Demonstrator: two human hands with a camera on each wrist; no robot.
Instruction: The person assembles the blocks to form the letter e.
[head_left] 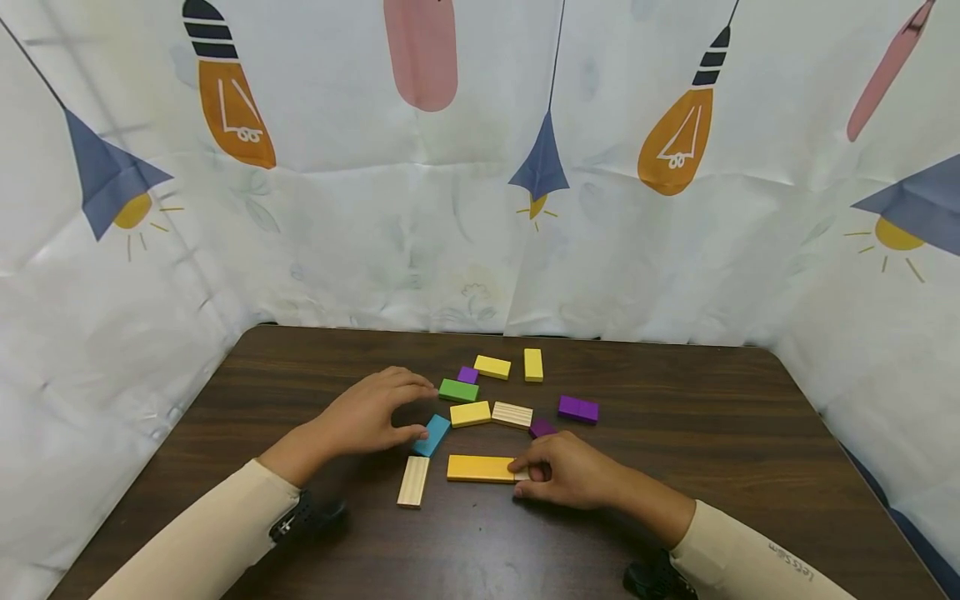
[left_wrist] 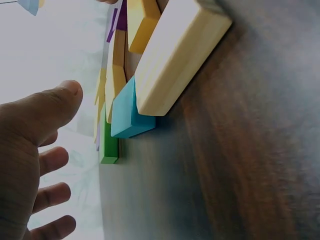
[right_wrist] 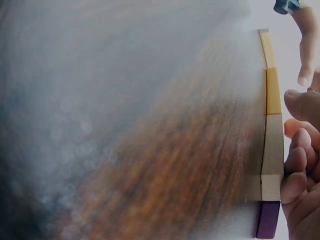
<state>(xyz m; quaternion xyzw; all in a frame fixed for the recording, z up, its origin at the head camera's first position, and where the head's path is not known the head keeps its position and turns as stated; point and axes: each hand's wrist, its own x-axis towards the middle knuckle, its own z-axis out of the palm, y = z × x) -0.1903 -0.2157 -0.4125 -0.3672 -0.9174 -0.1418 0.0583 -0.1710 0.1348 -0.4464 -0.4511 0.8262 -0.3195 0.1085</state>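
Observation:
My left hand (head_left: 375,410) hovers beside a blue block (head_left: 432,435), its thumb tip close to it and fingers loosely curved. In the left wrist view its thumb and fingers stand apart with nothing between them. My right hand (head_left: 566,471) is low over a pale wooden block (right_wrist: 273,145) that lies end to end with an orange-yellow block (head_left: 480,468). In the right wrist view its thumb (right_wrist: 302,106) shows above the blocks, and its curled fingers come right at the wooden block's top edge. The hand hides most of that block in the head view.
Around the hands lie another pale wooden block (head_left: 413,482), a green block (head_left: 458,390), a striped wooden block (head_left: 512,414), yellow blocks (head_left: 470,414) and purple blocks (head_left: 578,409). The dark brown table (head_left: 697,417) meets a printed white curtain (head_left: 405,250) at the back.

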